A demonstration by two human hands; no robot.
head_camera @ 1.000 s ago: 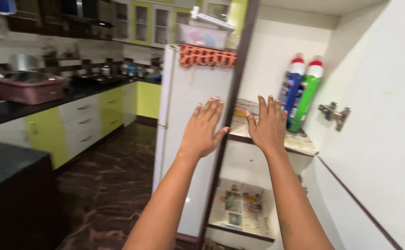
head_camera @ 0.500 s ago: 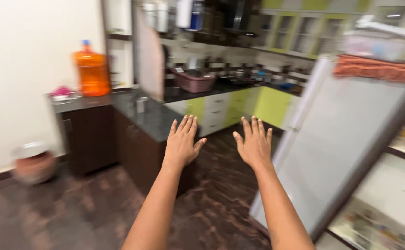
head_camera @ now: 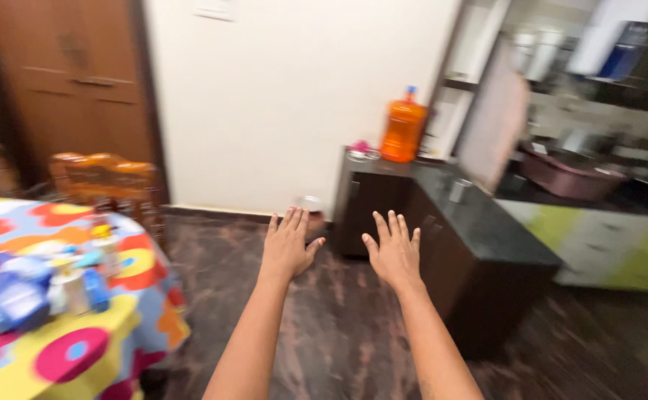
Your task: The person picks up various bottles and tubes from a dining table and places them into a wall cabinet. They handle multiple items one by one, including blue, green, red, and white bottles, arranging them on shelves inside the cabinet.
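Note:
My left hand (head_camera: 288,244) and my right hand (head_camera: 393,250) are both stretched out in front of me, palms down, fingers spread, holding nothing. They hover in the air above the dark marbled floor (head_camera: 324,326). The right hand is in front of a dark counter cabinet (head_camera: 479,281); the left hand is nearer a small clay pot (head_camera: 312,215) on the floor by the wall. The view is blurred by motion.
A table with a bright flowered cloth (head_camera: 65,348) and several small containers stands at the left, a wooden chair (head_camera: 109,181) behind it. An orange water jug (head_camera: 404,127) sits on the dark counter. A brown door (head_camera: 72,81) is at the back left.
The view has swung left, from the open cupboard and fridge past the kitchen counters to the table and door. Both hands stay raised and spread before me.

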